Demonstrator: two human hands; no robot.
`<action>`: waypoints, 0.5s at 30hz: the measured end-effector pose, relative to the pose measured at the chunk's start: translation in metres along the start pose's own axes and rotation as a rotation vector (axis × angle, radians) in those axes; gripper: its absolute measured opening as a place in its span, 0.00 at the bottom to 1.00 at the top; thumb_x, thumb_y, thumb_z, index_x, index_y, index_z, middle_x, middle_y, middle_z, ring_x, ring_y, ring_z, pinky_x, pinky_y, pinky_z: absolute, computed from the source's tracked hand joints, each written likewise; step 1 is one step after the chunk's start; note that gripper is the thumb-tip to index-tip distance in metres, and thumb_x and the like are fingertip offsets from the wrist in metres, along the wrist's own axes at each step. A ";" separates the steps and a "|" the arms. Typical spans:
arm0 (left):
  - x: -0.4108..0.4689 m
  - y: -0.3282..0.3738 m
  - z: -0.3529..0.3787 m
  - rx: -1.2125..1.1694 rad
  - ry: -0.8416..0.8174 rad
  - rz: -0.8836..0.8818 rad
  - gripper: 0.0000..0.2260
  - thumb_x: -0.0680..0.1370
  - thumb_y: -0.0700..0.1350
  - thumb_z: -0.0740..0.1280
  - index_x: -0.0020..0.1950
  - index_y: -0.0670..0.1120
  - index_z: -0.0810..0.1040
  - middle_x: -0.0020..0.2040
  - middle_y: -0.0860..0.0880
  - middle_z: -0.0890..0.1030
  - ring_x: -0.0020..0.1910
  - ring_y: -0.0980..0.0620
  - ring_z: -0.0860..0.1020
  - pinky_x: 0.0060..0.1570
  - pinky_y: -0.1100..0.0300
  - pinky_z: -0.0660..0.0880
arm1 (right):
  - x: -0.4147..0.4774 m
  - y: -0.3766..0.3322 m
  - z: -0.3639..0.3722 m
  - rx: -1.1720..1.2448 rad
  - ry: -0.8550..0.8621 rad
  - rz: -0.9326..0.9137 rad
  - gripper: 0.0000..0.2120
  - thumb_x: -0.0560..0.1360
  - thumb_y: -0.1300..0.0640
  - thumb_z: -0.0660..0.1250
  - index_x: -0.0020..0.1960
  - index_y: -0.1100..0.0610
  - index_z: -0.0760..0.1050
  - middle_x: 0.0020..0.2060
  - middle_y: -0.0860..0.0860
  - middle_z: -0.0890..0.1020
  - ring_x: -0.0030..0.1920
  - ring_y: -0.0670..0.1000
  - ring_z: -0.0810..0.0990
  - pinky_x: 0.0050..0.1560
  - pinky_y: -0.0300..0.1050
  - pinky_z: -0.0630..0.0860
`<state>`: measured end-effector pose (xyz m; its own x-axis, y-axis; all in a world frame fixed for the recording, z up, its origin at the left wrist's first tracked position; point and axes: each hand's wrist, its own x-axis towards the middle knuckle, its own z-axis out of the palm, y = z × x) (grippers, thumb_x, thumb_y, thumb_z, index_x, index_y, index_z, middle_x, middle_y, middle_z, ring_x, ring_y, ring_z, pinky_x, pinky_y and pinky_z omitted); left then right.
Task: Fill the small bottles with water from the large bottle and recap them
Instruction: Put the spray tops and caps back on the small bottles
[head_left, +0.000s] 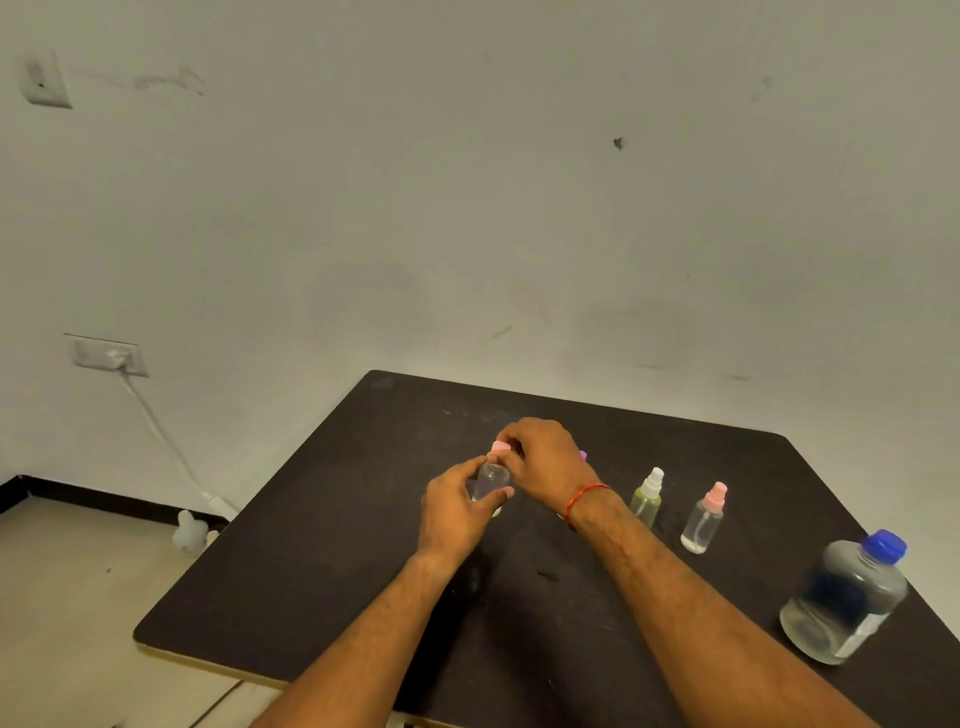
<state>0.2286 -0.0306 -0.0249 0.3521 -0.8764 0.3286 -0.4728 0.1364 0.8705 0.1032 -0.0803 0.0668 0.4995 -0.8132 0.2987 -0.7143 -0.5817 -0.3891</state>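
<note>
Plastic, clear and thin, likely makes the small bottle (491, 480) light and a bit slippery; the left hand (452, 514) wraps its round body near the middle of the dark table (322, 545); the right hand (545, 467) pinches the pink cap (500, 447) on top; a soft hold on the body seems best, so it does not squash.

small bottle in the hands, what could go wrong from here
1. The left hand grips the small bottle while the right hand fingers pinch its pink cap. A crooked cap or a hard squeeze might spill water.
2. The right forearm lies close to the green spray bottle and the pink-topped spray bottle, so pulling that arm back carelessly could knock them over.
</note>
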 end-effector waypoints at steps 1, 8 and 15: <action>0.000 0.000 0.001 0.001 -0.002 0.005 0.24 0.71 0.52 0.78 0.66 0.50 0.80 0.58 0.56 0.83 0.56 0.60 0.79 0.54 0.72 0.72 | 0.001 0.000 -0.001 -0.030 -0.004 0.013 0.07 0.76 0.50 0.67 0.46 0.53 0.80 0.42 0.49 0.80 0.43 0.48 0.78 0.47 0.44 0.77; -0.003 0.005 0.001 -0.011 -0.011 0.001 0.21 0.72 0.52 0.78 0.63 0.49 0.82 0.55 0.55 0.84 0.50 0.60 0.81 0.50 0.73 0.72 | 0.001 -0.005 -0.004 -0.125 0.024 0.130 0.25 0.70 0.29 0.65 0.38 0.53 0.73 0.33 0.50 0.78 0.36 0.49 0.77 0.36 0.42 0.74; 0.002 0.003 0.001 -0.025 -0.006 0.023 0.22 0.71 0.52 0.78 0.64 0.51 0.82 0.56 0.56 0.84 0.55 0.58 0.81 0.55 0.67 0.77 | -0.009 0.003 0.001 0.250 0.030 -0.006 0.17 0.74 0.64 0.67 0.61 0.51 0.79 0.54 0.48 0.82 0.54 0.46 0.79 0.59 0.49 0.79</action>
<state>0.2274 -0.0324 -0.0223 0.3366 -0.8756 0.3464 -0.4607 0.1677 0.8716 0.0971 -0.0747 0.0625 0.4856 -0.8111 0.3261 -0.5662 -0.5760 -0.5896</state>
